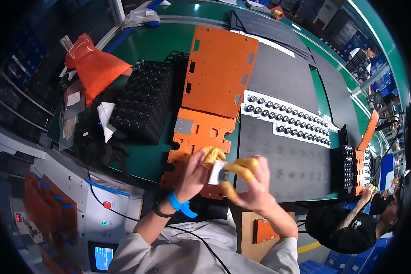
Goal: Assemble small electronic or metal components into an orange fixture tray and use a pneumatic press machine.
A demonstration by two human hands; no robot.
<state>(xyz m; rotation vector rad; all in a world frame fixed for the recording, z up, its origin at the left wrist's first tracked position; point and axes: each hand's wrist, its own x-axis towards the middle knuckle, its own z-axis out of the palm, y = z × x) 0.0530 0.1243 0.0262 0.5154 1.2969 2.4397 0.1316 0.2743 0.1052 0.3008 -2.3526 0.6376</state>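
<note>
Yellow finger covers sit on the fingertips of both my hands. My left hand point(194, 176), with a blue band at its wrist, pinches a small white piece, cloth or paper point(216, 174). Against that piece is a small dark part point(223, 175), its kind too small to make out. Thumb and index finger of my right hand point(255, 185) close around the dark part from the right. Both hands hover over the near end of an orange plate with cutouts point(204, 124). A small grey metal plate point(183, 126) lies on it.
Beyond stands a larger orange panel point(219, 68). To the left are a black knobbed block point(144, 100) and an orange bag point(93, 66). Rows of black round parts on white strips point(287, 119) lie right, by dark mats point(278, 160). A co-worker point(351, 223) sits at the right.
</note>
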